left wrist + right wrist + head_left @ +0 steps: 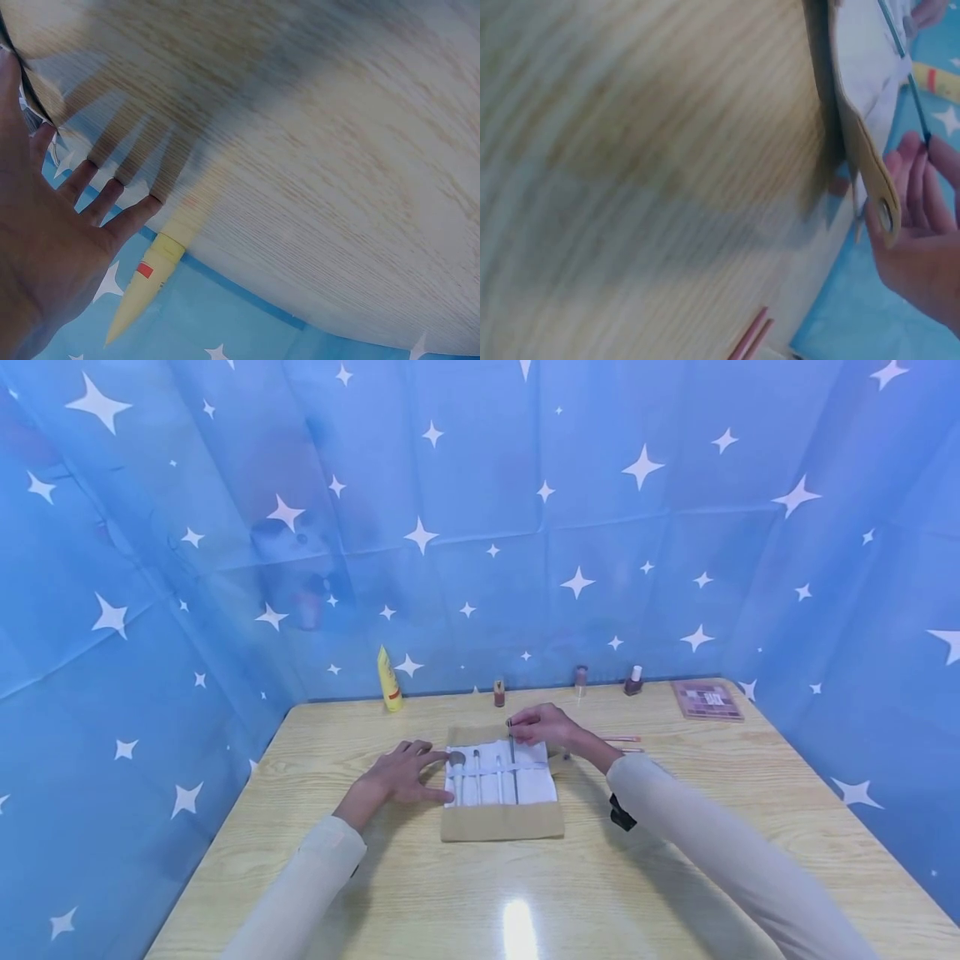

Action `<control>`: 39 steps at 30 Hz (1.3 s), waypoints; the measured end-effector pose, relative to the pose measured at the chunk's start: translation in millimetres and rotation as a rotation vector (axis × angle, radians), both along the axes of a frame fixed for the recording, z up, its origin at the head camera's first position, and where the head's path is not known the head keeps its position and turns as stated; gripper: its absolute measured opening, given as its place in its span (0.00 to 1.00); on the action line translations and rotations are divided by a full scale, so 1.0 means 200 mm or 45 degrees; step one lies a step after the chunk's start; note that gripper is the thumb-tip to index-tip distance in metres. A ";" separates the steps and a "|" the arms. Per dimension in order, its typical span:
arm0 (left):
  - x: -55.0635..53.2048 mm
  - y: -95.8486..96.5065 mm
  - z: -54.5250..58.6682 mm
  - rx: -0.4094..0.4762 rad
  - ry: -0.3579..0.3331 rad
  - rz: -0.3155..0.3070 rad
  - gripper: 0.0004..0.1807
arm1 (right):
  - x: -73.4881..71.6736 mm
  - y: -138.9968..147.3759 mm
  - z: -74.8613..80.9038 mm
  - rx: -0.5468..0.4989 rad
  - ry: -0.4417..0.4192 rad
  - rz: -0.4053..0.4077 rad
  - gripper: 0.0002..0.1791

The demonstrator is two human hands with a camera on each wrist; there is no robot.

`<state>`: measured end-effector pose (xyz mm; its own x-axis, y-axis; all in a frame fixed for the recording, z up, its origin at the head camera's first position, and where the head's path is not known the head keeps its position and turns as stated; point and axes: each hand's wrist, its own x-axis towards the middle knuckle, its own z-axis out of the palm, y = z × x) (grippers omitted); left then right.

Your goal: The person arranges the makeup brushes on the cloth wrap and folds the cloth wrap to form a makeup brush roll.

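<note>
A tan brush roll (502, 823) with a white lining lies unfolded on the table. Several makeup brushes stand in a row under its elastic band, among them a wide, fluffy one (457, 762) at the left. My right hand (543, 725) pinches the upper end of a slim dark brush (513, 772), whose shaft passes under the band at the right of the row. In the right wrist view that brush (917, 105) runs from the fingertips across the lining. Spread fingers of my left hand (401, 774) touch the roll's left edge; the left wrist view shows this hand (60, 240) holding nothing.
Along the table's back edge stand a yellow tube (388, 681), a small brown bottle (498, 695), a pinkish tube (581, 681) and a dark, white-capped bottle (633, 682). A palette (707, 702) lies back right. Pink-handled sticks (751, 334) lie right of the roll.
</note>
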<state>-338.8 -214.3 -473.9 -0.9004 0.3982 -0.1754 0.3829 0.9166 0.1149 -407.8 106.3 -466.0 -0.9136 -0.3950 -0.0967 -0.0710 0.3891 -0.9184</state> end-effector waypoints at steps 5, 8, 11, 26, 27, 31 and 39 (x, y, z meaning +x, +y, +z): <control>0.00 0.00 0.01 0.001 0.000 0.001 0.49 | 0.03 0.02 -0.02 0.039 0.010 0.007 0.20; 0.00 0.01 0.01 -0.008 -0.002 -0.003 0.49 | 0.04 0.03 -0.04 0.056 0.015 0.032 0.20; 0.00 0.01 0.01 -0.004 -0.001 -0.009 0.49 | 0.05 0.04 -0.06 0.072 0.033 0.074 0.19; 0.00 0.00 0.00 -0.002 0.006 -0.001 0.50 | 0.11 0.07 -0.05 0.157 0.051 0.223 0.19; 0.00 0.00 0.00 -0.002 0.006 -0.002 0.50 | 0.11 0.07 -0.05 0.167 0.052 0.226 0.19; -0.01 0.00 -0.02 -0.003 0.008 -0.010 0.50 | 0.11 0.08 -0.05 0.212 0.064 0.248 0.18; 0.00 0.00 -0.03 0.001 -0.001 -0.012 0.50 | 0.12 0.12 -0.02 0.248 0.107 0.303 0.18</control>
<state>-339.3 -214.8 -479.1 -0.8965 0.4066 -0.1757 0.3913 0.9129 0.1159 -383.0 129.7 -469.6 -0.8056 -0.5802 -0.1198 -0.2537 0.5206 -0.8153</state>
